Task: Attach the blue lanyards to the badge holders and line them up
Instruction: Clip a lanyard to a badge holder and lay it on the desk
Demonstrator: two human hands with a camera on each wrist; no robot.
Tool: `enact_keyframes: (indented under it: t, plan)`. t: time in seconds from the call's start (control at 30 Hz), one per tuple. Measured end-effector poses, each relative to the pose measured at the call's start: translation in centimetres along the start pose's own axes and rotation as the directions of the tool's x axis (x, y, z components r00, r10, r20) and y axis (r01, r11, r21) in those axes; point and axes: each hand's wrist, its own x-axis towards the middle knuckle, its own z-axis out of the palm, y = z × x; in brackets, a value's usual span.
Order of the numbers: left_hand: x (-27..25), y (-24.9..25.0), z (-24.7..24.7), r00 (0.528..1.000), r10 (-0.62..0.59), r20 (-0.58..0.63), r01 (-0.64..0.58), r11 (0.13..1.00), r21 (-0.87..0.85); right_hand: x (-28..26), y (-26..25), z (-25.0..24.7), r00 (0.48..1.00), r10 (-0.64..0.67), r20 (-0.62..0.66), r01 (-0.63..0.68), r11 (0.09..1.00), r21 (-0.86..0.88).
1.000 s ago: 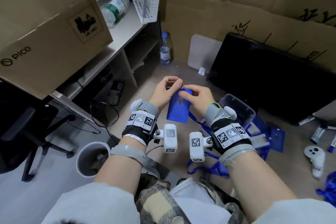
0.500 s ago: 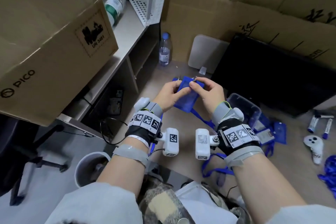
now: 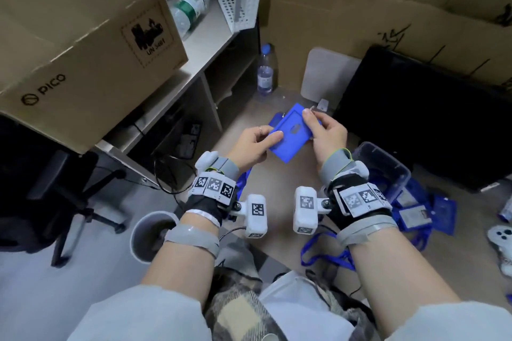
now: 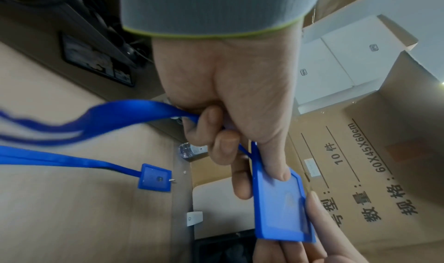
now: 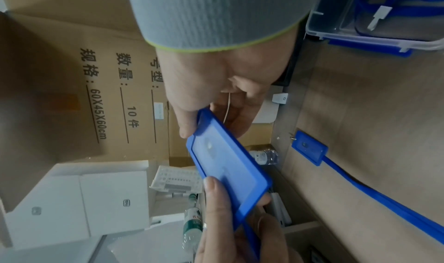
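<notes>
Both hands hold one blue badge holder [image 3: 291,137] in the air above the wooden table. My left hand [image 3: 273,137] pinches its near end between thumb and fingers [image 4: 281,172]. The curled lower fingers of that hand also grip a blue lanyard strap [image 4: 134,111], which trails off to the left. My right hand [image 3: 311,124] pinches the holder's far end, thumb on one face [image 5: 185,128]. A second badge holder [image 4: 155,178] with a lanyard attached lies flat on the table just beyond the hands [image 5: 310,147].
A clear plastic box [image 3: 388,166] stands at the right, with a heap of blue badge holders [image 3: 415,213] beside it. A loose lanyard [image 3: 327,255] lies near the front edge. A black monitor [image 3: 429,119], a water bottle [image 3: 265,72] and cardboard boxes [image 3: 360,22] line the back.
Both hands have carried the badge holder forward, away from the body, and tipped it from hanging upright to lying nearly flat. Both hands still hold it.
</notes>
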Motion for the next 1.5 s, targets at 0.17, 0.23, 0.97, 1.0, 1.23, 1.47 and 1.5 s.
enact_keyframes:
  t: [0.17, 0.23, 0.97, 1.0, 1.23, 1.47, 1.5]
  plan:
    - [-2.1, -2.1, 1.3, 0.996, -0.086, -0.026, 0.086, 0.996, -0.01, -0.9, 1.9, -0.9, 0.998, 0.051, 0.044, -0.049, 0.998, -0.049]
    - [-2.2, -2.4, 1.7, 0.992, -0.124, -0.016, 0.123, 0.99, -0.063, -0.4, 2.5, -1.5, 0.996, 0.072, 0.059, -0.067, 0.995, -0.078]
    - [12.7, -10.6, 3.2, 0.887, -0.45, -0.101, 0.402, 0.861, -0.311, 12.9, 11.8, -2.1, 0.915, 0.402, -0.017, -0.376, 0.839, -0.392]
    - [12.9, -10.9, 3.1, 0.881, -0.466, -0.088, 0.422, 0.855, -0.3, 13.0, 12.0, -2.1, 0.903, 0.428, -0.031, -0.406, 0.828, -0.387]
    - [16.9, -12.6, 1.8, 0.828, -0.543, 0.138, 0.559, 0.82, -0.122, 19.1, 14.9, -1.2, 0.838, 0.528, -0.14, -0.538, 0.756, -0.373]
    - [18.7, -13.9, 0.9, 0.756, -0.602, 0.258, 0.633, 0.773, -0.049, 23.8, 17.9, -0.3, 0.816, 0.529, -0.235, -0.564, 0.638, -0.524]
    - [18.7, -14.0, 0.9, 0.753, -0.601, 0.267, 0.632, 0.774, -0.041, 24.0, 18.3, -0.2, 0.818, 0.52, -0.246, -0.562, 0.629, -0.537]
